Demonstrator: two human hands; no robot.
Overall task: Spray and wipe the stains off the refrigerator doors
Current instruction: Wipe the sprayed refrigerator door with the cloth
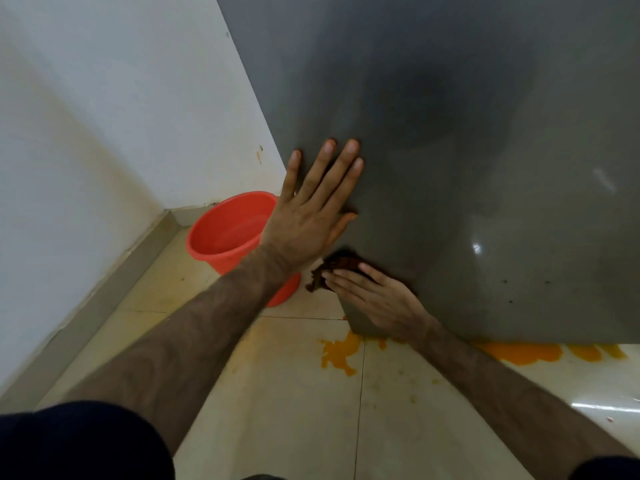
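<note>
Leftmost, a white wall meets a tiled floor along a grey skirting strip, and a dark sleeve fills the lower corner of the head view. Next, a red plastic tub stands on the floor in the corner, just beside the left edge of the grey refrigerator door. The left hand lies flat against that door near its left edge, fingers straight and slightly spread, palm pressed to the surface and gripping nothing. Below it, the right hand presses a dark brown cloth against the door's lower left corner; its fingers are extended and close together over the cloth, which protrudes past the fingertips towards the tub. Orange spill patches mark the floor directly beneath the door's bottom edge, continuing rightwards along it. Farther right, small dark specks dot the lower door, and bright light reflections show on its glossy surface.
</note>
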